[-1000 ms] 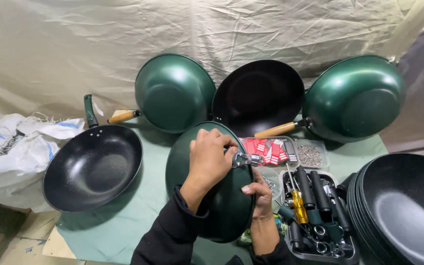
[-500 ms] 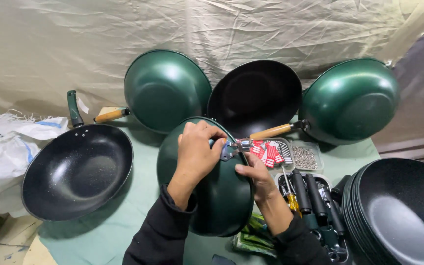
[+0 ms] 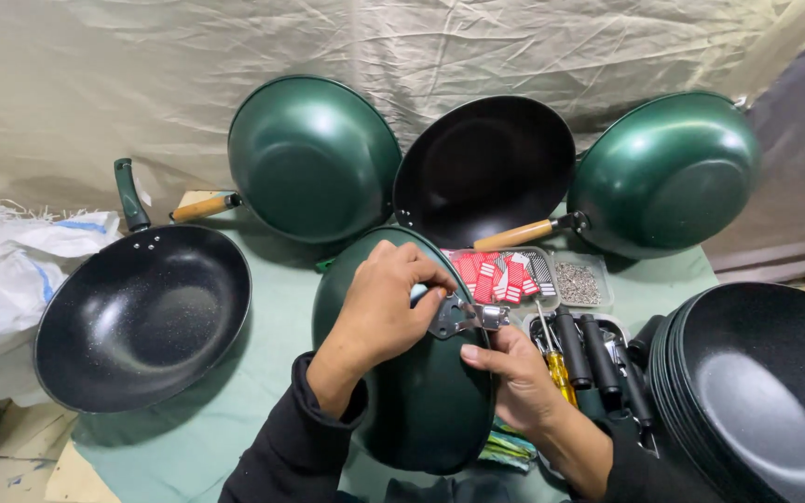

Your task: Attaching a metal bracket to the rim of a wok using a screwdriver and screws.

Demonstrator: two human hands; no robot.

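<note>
green wok (image 3: 421,410) stands on edge at the centre of the desk (image 3: 235,419), its glossy domed back turned toward the camera, propped between both hands. left hand (image 3: 386,307) is curled over the rim at about 12 o'clock of the wok, fingers bent and pressing on a small grey metal bracket (image 3: 463,317) at the rim. right hand (image 3: 514,377) comes up from 5 o'clock, thumb and fingers pinched on the same bracket from below; how the bracket meets the rim is hidden by the fingers. both sleeves are black. at 9 o'clock lies a black pan (image 3: 142,317) with a speckled matte inside and a dark green handle. at 12 o'clock three more woks (image 3: 314,158) lean on a wrinkled beige cloth backdrop (image 3: 95,84), two showing green backs, one its black inside, two with wooden handles. at 3 o'clock sit a tray of red packets (image 3: 500,275), a tray of small grey screws (image 3: 578,282), and dark-handled tools (image 3: 589,354). a stack of black pans (image 3: 766,382) is cut off at 4 o'clock.
</note>
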